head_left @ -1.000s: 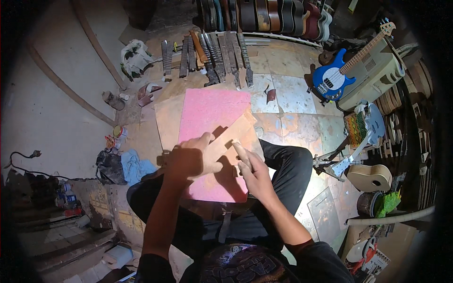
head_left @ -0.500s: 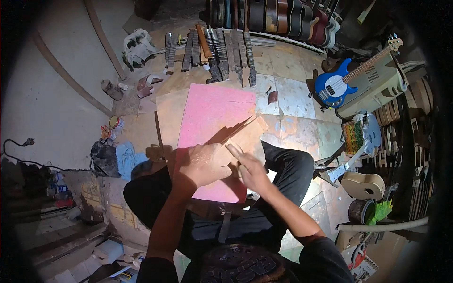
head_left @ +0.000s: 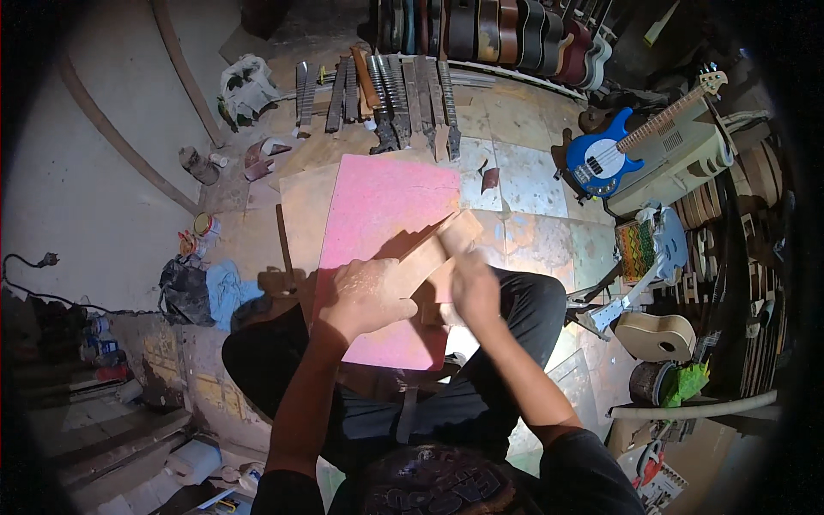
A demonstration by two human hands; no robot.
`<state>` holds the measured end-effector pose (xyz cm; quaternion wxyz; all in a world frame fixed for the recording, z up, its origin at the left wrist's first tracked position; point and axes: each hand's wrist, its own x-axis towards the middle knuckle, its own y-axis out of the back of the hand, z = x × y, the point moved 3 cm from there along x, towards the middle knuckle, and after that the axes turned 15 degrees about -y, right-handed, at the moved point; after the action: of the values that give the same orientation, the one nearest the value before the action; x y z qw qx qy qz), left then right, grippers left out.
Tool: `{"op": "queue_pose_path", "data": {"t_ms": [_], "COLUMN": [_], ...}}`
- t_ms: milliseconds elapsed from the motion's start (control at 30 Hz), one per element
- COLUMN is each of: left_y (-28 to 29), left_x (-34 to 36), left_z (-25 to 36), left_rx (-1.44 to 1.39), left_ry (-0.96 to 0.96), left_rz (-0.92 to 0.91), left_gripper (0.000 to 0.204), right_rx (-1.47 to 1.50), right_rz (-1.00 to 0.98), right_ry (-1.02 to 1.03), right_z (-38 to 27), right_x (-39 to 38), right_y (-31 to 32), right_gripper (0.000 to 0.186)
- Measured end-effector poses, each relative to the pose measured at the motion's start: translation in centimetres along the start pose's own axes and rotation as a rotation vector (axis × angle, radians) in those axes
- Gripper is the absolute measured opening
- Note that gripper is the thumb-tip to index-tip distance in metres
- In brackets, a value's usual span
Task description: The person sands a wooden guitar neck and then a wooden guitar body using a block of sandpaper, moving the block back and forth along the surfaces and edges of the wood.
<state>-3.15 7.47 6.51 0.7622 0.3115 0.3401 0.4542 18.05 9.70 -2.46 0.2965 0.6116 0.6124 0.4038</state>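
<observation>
My left hand [head_left: 365,302] grips a pale, flat, angled wooden piece [head_left: 419,264] that lies diagonally over a pink board [head_left: 367,199]. This board rests on a larger plain sheet [head_left: 296,223] across my lap. On the right, my right hand [head_left: 475,292] is closed and smeared by motion, beside the far part of the wooden piece. A small pale stick-like block [head_left: 459,249] shows blurred at its fingertips. Both forearms come in from the lower edge, and my crossed legs in dark trousers are under the boards.
Several guitar necks [head_left: 386,103] lie ahead, with a row of guitar bodies [head_left: 493,34] behind. A blue bass guitar [head_left: 601,154] stands at right, near an acoustic guitar body [head_left: 657,335] and stacked wooden parts. Bags [head_left: 221,292], cans [head_left: 204,227] and a pale wall are at left.
My right hand has moved right and, lately, upward along the wooden piece with the small block, now blurred. The wooden piece has shifted slightly in my left hand.
</observation>
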Motion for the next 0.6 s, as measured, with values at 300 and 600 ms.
{"op": "queue_pose_path", "data": {"t_ms": [300, 600], "left_y": [0.8, -3.1], "left_x": [0.1, -0.6], "left_z": [-2.1, -8.4], "left_rx": [-0.095, 0.428], "left_ry": [-0.098, -0.459], "left_rz": [0.177, 0.745], "left_gripper": [0.051, 0.029], "right_rx": [0.061, 0.469], "right_rz": [0.012, -0.162], "right_ry": [0.013, 0.087], "right_z": [-1.1, -7.5], "right_x": [-0.4, -2.8], "right_y": [-2.0, -3.7], "right_gripper": [0.072, 0.072]}}
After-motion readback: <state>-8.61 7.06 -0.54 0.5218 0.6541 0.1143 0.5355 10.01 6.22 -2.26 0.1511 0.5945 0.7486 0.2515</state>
